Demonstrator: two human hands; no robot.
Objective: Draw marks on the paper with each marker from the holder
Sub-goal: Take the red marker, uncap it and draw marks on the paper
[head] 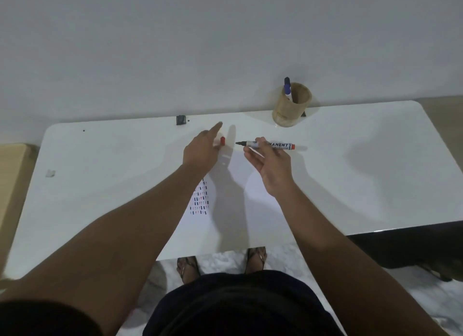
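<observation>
From the head view I see my right hand (271, 165) pinching the marker (266, 145) between thumb and fingertips (260, 141), level, its bare dark nib pointing toward the left hand (200, 150), the other fingers spread loose. The left hand grips the red cap (222, 141) between thumb and a curled finger, forefinger pointing away from me. The paper (250, 185) lies below both palms, its rows of marks (199, 200) beside my left wrist. The holder (292, 105) stands beyond the right fingertips, apart from them, with a blue marker (287, 88) upright inside. My worry is the light pinch: the marker could roll off the fingertips and, uncapped, streak the table (100, 172) instead of the sheet. The cap is small and barely held, so it could slip and roll away. White paper on a white top also makes the sheet's edges hard to find, and I could mark past them. Hard to make out: how much of the cap the left fingers cover, the paper's far edge under the shadows, whether more markers sit deep in the holder, and the small dark thing (181, 119) at the table's back edge.
</observation>
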